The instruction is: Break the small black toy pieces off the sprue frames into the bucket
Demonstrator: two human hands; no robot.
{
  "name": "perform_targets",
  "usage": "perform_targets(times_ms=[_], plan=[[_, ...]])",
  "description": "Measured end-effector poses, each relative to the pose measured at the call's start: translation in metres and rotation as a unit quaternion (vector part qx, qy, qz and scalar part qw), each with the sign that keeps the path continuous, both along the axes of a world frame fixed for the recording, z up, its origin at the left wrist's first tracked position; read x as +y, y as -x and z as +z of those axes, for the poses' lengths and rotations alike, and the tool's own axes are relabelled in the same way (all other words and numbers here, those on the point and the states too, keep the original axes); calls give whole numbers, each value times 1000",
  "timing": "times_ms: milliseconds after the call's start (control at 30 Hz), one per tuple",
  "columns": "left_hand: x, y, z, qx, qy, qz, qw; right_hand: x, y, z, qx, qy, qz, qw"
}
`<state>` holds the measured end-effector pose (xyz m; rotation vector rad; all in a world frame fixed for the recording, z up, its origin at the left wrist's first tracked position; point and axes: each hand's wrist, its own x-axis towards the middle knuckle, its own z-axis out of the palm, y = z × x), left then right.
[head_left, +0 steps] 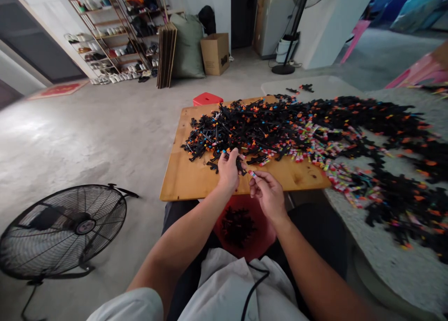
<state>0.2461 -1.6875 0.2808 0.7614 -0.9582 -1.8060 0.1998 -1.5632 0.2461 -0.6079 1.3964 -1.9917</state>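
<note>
My left hand (228, 170) grips a small black plastic piece (240, 164) at the near edge of a big heap of black plastic parts (266, 125) with orange and blue tips. My right hand (268, 192) pinches a small pink-and-white tube (252, 174) between thumb and fingers, its end close to the black piece. Both hands hover over the front edge of a wooden board (196, 178). Loose coloured tubes (315, 150) lie among the heap to the right.
A red bowl (261, 246) holding black pieces sits between my knees under the board. The heap runs right onto a grey speckled table (402, 265). A black floor fan (63, 230) stands at the left. A red stool (207, 99), cardboard box (215, 53) and shoe racks (112, 36) stand behind.
</note>
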Motion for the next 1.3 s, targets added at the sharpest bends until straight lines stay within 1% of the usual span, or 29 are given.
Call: perform_targets(times_ms=[100,267,300,400,433,567,733,833,900,1033,1300], plan=[[2,-1,0,-1,10,-5,1000,1,0,1,13,-2,16,1000],[0,-1,-3,9,17,-1,1000,5,-2,2,34,-15,-30,999],[-1,-1,-3,16,19,-3,1000,5,-2,2,35,-18,-25,999],[-1,-1,-4,29,23,-14,999,6,-3,1,33,-20,17,999],[0,-1,-3,30,22,-15,999,6,-4,1,31,-19,20,999],[4,-2,-2,15,16,-13,1000,4,-2,0,21,-15,-12,1000],[5,-4,-3,21,20,-12,999,4,-4,-1,32,-26,1,999],[5,-4,-4,32,24,-13,999,4,-6,-1,33,-25,-8,999],[5,-4,-5,23,20,-2,1000,4,-6,-3,33,-24,-14,999],[5,-4,-6,9,13,24,1000,4,-5,-8,46,-20,3,999],[5,-5,-10,12,19,28,999,2,-5,-9,40,-23,2,999]])
